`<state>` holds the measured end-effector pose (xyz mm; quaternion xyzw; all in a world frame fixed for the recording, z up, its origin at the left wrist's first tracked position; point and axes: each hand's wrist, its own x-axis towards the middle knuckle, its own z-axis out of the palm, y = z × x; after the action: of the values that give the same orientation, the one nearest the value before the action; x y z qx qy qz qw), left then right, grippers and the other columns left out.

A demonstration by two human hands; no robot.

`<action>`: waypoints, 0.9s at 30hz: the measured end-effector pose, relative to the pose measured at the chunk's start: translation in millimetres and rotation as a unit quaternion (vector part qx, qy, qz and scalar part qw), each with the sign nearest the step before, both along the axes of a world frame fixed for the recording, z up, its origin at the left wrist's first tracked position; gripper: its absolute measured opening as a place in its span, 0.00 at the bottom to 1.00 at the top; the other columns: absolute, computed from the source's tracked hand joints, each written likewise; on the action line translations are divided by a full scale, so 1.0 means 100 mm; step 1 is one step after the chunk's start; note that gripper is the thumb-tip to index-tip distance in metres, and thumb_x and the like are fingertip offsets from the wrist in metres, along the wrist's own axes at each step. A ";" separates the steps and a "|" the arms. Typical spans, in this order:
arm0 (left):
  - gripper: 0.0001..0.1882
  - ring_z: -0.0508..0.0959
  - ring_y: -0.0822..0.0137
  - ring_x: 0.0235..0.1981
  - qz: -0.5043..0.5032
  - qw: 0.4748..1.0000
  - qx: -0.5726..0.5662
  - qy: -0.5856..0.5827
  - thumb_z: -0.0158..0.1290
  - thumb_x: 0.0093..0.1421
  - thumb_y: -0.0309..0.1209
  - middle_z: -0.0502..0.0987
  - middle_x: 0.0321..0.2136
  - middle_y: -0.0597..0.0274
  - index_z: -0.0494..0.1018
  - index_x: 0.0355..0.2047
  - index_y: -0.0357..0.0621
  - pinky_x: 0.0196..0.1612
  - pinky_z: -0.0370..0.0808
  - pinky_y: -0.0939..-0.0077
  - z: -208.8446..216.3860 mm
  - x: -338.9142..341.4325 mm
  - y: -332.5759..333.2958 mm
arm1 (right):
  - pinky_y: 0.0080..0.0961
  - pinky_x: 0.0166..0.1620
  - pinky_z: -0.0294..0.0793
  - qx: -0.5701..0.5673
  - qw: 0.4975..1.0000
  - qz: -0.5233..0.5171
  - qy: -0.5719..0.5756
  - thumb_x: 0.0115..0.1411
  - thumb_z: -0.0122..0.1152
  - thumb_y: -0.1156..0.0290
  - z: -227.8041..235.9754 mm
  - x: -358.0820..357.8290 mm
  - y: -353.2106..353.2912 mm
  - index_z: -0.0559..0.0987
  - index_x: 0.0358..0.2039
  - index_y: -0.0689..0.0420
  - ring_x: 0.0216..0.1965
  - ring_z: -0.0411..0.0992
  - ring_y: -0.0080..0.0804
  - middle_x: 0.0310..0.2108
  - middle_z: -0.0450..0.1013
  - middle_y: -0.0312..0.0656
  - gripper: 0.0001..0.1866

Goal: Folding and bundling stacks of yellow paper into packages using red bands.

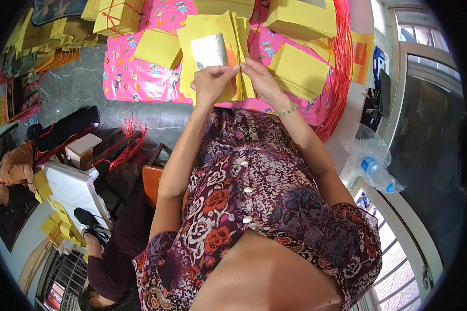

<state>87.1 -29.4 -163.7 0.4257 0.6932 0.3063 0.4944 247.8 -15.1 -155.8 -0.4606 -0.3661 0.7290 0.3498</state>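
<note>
A stack of yellow paper sheets (191,39), the top one bearing a silver foil patch (208,51), lies before me on a pink patterned cover (129,72). My left hand (213,84) rests over its near part, thumb and fingertips pinching at the sheets' edge. Opposite it, my right hand (263,82) is closed at the same spot, its fingertips almost meeting the left ones. Several sheets stand fanned up beside the foil. To the right is a neat yellow stack (300,70), to the left a smaller one (158,47).
Red strands (341,67) hang over the table's right edge. A tied yellow bundle (118,18) stands at the far left, a thick stack (298,18) at the far right. A plastic bottle (376,173) in a clear bag lies to my right. Another person (114,254) works at lower left.
</note>
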 end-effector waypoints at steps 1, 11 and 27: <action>0.23 0.76 0.77 0.23 -0.003 1.000 0.000 -0.007 0.64 0.49 0.56 0.80 0.19 0.69 0.85 0.30 0.49 0.37 0.66 0.82 0.00 0.00 0.00 | 0.19 0.55 0.64 -0.001 1.000 0.001 -0.006 0.70 0.45 0.68 0.02 0.00 0.00 0.72 0.53 0.64 0.49 0.66 0.18 0.48 0.72 0.34 0.17; 0.21 0.70 0.81 0.24 0.022 0.997 0.005 -0.074 0.64 0.52 0.48 0.75 0.21 0.71 0.76 0.26 0.41 0.31 0.65 0.87 0.19 -0.02 0.04 | 0.27 0.42 0.69 0.147 0.975 0.069 -0.150 0.66 0.48 0.69 0.14 -0.19 -0.08 0.70 0.42 0.64 0.38 0.67 0.25 0.33 0.70 0.41 0.11; 0.14 0.74 0.74 0.34 0.072 0.986 -0.021 -0.146 0.51 0.61 0.36 0.77 0.33 0.64 0.75 0.39 0.36 0.41 0.69 0.80 0.12 -0.12 0.03 | 0.29 0.45 0.77 -0.010 0.987 -0.093 -0.128 0.67 0.48 0.64 -0.12 -0.06 0.13 0.64 0.58 0.67 0.48 0.72 0.33 0.48 0.70 0.48 0.24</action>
<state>75.2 -25.9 -152.1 0.3151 0.6486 0.3855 0.5757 241.7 -1.7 -168.0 -0.5854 -0.3559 0.6322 0.3619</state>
